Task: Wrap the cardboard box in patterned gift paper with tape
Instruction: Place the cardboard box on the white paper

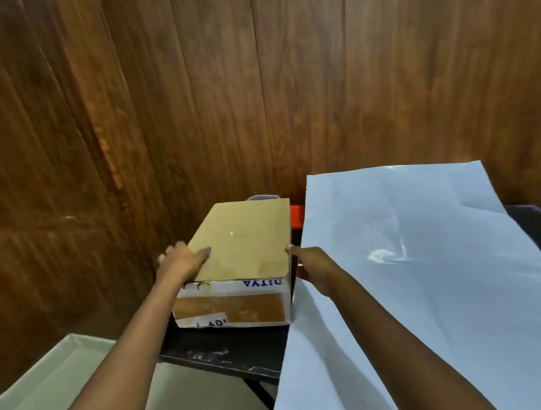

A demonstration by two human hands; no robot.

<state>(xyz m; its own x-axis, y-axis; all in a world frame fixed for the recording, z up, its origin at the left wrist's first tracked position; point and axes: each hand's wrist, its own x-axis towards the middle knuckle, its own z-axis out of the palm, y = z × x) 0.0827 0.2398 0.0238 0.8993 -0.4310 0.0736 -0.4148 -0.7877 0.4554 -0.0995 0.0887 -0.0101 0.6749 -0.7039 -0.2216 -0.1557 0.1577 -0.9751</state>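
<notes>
Now my left hand [182, 261] and right hand [314, 271] grip the cardboard box [242, 240]; dragging could crumple gift paper [416, 274] at three o'clock.

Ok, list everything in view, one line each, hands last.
cardboard box: one, brown, white printed tape on near face, on the table.
paper sheet: one, white side up, right of the box, overhanging the table's near edge.
orange object: one, orange-red, behind the box's far right corner, mostly hidden.
container rim: one, pale grey, behind the box's far edge.
table: one, black, under box and paper.
wall: one, brown wood panels, behind.
left hand: one, grips the box's left edge, thumb on top.
right hand: one, holds the box's right side.
</notes>
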